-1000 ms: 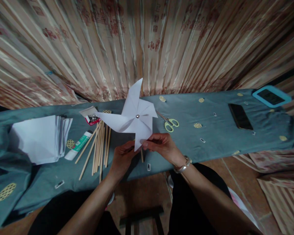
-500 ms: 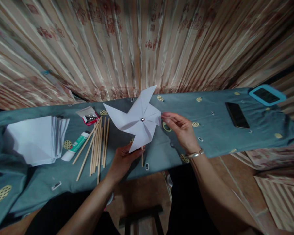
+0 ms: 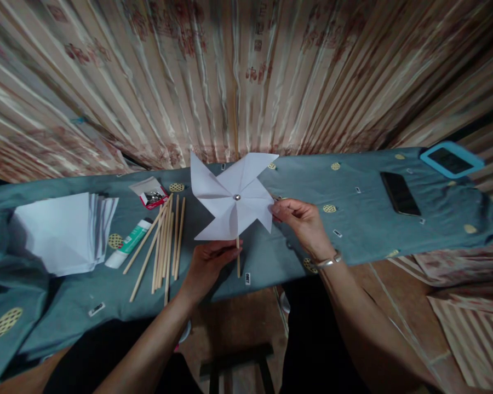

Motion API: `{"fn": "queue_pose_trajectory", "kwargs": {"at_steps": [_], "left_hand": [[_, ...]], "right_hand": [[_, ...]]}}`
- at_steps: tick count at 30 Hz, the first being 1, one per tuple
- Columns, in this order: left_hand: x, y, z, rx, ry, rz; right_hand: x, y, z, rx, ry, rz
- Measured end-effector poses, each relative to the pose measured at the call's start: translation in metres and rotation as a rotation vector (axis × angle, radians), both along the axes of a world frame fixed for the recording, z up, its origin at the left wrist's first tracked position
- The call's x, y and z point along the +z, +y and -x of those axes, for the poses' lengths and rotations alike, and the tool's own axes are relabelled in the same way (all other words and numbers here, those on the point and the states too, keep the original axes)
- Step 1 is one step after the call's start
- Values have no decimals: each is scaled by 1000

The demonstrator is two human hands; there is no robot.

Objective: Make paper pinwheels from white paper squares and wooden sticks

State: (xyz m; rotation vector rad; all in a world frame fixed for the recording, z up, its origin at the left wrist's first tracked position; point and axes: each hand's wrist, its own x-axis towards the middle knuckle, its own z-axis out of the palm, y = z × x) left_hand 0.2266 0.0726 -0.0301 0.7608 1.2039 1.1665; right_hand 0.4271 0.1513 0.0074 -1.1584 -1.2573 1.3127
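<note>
A white paper pinwheel (image 3: 250, 189), with a silver pin at its centre, faces me above the table. It is mounted on a thin wooden stick (image 3: 238, 261). My left hand (image 3: 209, 265) pinches that stick just below the blades, with the fingers closed round it. At the pinwheel's right edge, my right hand (image 3: 302, 221) has thumb and forefinger together on a blade's edge; the other fingers are curled. The upper part of the stick is hidden behind the paper.
On the cloth-covered table (image 3: 353, 219) lie a stack of white paper (image 3: 55, 232), a glue stick (image 3: 129, 242), several wooden sticks (image 3: 160, 246) and an open red box of pins (image 3: 154, 197). To the right are a black phone (image 3: 400, 193) and a blue-framed device (image 3: 452, 160). A curtain hangs behind.
The pinwheel's blades have turned clockwise about the pin. My right hand has shifted slightly down along with the blade edge, while my left hand stays on the stick.
</note>
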Motion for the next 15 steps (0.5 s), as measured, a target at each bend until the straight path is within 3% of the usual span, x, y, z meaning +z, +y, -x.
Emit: {"fn": "queue_pose_trajectory", "kwargs": {"at_steps": [15], "left_hand": [[3, 1, 0, 2, 83, -7]], "right_hand": [[2, -13, 12, 154, 38, 131]]}}
